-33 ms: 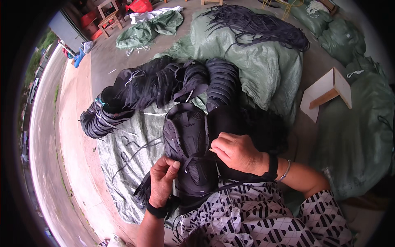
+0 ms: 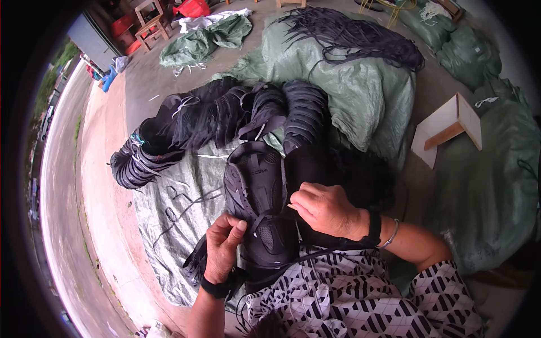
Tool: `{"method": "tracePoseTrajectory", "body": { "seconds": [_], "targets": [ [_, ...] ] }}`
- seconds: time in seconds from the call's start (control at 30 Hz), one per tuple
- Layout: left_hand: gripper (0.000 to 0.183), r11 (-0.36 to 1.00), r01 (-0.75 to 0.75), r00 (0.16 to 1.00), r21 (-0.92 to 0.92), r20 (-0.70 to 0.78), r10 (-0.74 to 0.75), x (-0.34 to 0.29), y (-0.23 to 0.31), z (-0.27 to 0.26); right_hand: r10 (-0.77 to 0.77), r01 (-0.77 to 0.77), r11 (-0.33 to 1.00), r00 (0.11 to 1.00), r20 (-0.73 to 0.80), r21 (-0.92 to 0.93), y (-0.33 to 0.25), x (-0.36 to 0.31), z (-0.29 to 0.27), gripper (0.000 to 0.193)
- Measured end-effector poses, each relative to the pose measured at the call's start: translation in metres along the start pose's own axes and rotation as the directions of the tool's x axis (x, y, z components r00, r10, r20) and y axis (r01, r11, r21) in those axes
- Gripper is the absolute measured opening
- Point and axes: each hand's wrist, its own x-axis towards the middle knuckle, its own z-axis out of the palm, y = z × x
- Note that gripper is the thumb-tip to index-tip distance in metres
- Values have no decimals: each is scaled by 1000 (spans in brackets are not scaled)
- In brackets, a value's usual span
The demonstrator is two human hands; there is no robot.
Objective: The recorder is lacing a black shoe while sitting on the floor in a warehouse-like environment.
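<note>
A black shoe upper [image 2: 260,174] with mesh panels and rows of eyelets lies in front of me, its toe end toward my lap. My left hand [image 2: 221,248] pinches its left edge between thumb and fingers. A flat black shoelace [image 2: 265,216] crosses the upper just above the toe and runs toward my right hand [image 2: 324,207]. That hand is closed in a pinch at the upper's right side, on the lace; the exact spot is hidden by the fingers. Another length of dark lace passes below the toe, across my patterned clothing [image 2: 349,281].
Bundles of stacked black uppers [image 2: 211,110] lie beyond, on a pale green woven sheet [image 2: 163,225]. A heap of dark laces [image 2: 355,36] rests on a stuffed green sack [image 2: 366,96]. To the right, an angled wooden board piece [image 2: 451,127] sits by more green sacks [image 2: 484,191].
</note>
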Motion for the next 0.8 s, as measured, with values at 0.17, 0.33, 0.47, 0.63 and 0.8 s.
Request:
{"method": "tracePoseTrajectory", "body": {
  "seconds": [0.17,0.33,0.47,0.63,0.8],
  "targets": [
    [18,999,-49,999,-17,-13,49,4,-2,2,-199,221,963,969,147,-154,-5,0,4,15],
    [19,993,-116,993,25,-35,117,6,-4,1,302,-408,792,909,288,454,2,10,1,15],
    [19,996,-88,996,-7,-13,88,8,-4,-1,218,-301,867,946,239,397,4,8,3,14],
    [19,996,-76,997,41,-24,77,12,-3,3,214,-302,868,944,253,395,6,8,3,13],
    [17,935,-155,967,319,-145,210,9,-3,10,193,-281,866,951,243,414,6,11,1,11]
  ]
}}
